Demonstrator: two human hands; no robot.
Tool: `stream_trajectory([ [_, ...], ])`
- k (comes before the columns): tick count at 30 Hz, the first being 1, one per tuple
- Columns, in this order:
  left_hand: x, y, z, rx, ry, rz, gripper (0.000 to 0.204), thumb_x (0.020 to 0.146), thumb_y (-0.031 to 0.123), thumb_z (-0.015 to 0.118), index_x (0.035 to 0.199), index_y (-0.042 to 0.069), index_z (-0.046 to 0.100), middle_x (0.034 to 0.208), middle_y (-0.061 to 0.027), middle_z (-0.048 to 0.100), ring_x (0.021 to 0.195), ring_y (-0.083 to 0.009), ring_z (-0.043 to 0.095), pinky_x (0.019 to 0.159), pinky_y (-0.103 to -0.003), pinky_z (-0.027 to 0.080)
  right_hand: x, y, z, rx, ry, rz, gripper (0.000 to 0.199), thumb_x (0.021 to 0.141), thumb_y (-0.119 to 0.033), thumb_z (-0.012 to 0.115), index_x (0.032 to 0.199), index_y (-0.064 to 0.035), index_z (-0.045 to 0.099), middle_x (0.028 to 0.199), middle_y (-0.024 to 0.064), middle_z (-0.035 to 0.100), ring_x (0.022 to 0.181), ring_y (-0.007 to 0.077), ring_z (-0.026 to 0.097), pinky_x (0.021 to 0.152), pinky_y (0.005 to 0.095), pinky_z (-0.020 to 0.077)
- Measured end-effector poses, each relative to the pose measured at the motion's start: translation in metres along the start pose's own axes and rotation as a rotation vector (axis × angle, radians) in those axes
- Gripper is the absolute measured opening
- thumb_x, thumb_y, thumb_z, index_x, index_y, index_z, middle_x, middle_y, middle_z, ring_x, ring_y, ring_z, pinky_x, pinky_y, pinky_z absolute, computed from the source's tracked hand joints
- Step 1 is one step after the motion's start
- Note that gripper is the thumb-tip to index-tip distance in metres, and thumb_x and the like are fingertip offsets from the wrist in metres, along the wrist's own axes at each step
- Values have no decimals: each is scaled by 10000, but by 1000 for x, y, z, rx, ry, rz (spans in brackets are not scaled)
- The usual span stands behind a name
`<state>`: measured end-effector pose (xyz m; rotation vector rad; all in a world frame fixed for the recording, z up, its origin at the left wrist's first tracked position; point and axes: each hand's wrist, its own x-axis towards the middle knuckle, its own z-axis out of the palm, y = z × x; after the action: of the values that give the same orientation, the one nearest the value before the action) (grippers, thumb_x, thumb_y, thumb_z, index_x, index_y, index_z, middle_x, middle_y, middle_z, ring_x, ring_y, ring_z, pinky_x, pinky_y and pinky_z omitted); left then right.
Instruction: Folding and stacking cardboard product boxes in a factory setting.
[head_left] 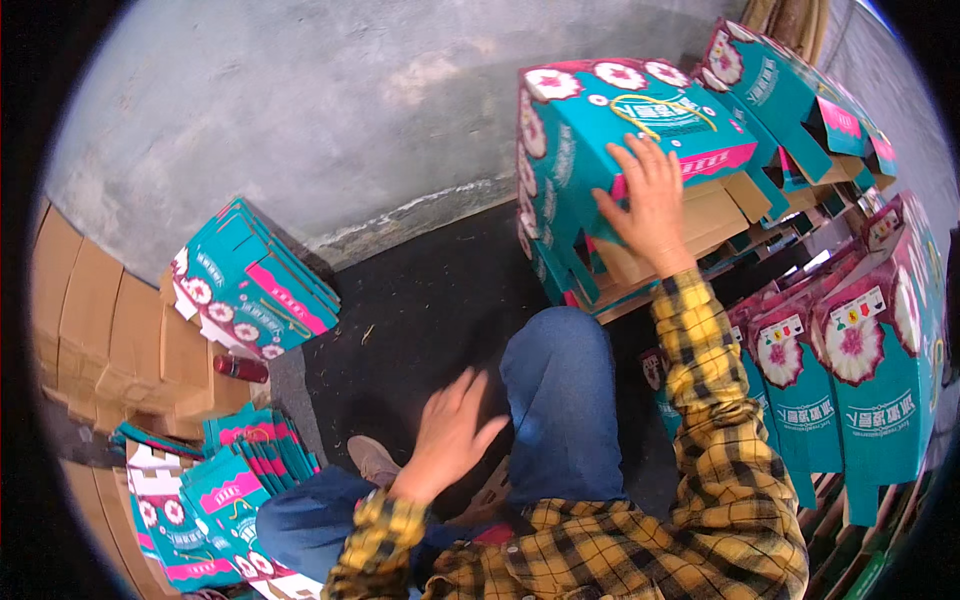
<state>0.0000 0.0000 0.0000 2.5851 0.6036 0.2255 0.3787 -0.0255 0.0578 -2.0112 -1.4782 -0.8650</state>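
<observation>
My right hand [645, 200] reaches up to a teal and magenta fruit-print carton [590, 140] at the upper right. Its fingers are spread and rest on the carton's top front edge, near a yellow cord handle [640, 112]. Brown cardboard flaps [715, 205] stick out on the carton's near side, and the hand lies across part of them. My left hand [452, 432] hovers beside my knee with fingers apart, holding nothing.
Flattened teal cartons [245, 275] lean in a stack by the grey wall [300, 100]. More folded cartons [230, 490] lie lower left, near brown boxes [90, 300] and a dark red cylinder [240, 368]. Formed cartons [870, 400] stand at right. Black matting [400, 290] covers the floor.
</observation>
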Motion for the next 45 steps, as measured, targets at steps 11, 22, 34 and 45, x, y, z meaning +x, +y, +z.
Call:
stream_trajectory([
  [11, -244, 2, -94, 621, 451, -757, 652, 796, 219, 723, 1362, 28, 459, 1420, -221, 410, 1323, -388, 373, 1093, -522, 274, 8, -22, 25, 128, 63, -231, 486, 791, -215, 728, 1209, -21, 574, 1138, 219, 598, 1068, 409, 556, 917, 483, 446],
  [22, -279, -35, -45, 211, 1044, -791, 580, 872, 239, 637, 1376, 22, 450, 1443, -225, 386, 1347, -372, 355, 1115, -442, 275, -72, -184, 5, 464, -1085, -485, 457, 866, -233, 654, 1253, -12, 552, 1220, 206, 595, 1122, 367, 577, 939, 403, 469],
  [34, -424, -269, 127, -1820, 2340, -909, 308, 911, 372, 633, 977, 80, 559, 990, -64, 622, 892, -221, 612, 826, -431, 489, -88, -218, 48, 182, -1060, -600, 420, 874, -265, 641, 1219, -34, 576, 1170, 202, 619, 1060, 373, 600, 885, 426, 493],
  [45, -443, -307, 124, -1826, 2783, -529, 401, 866, 380, 698, 792, 64, 462, 1056, -159, 642, 1019, -297, 655, 855, -443, 550, -87, -228, 53, 177, -1078, -579, 420, 871, -263, 641, 1215, -32, 578, 1147, 201, 624, 1026, 375, 609, 861, 436, 496],
])
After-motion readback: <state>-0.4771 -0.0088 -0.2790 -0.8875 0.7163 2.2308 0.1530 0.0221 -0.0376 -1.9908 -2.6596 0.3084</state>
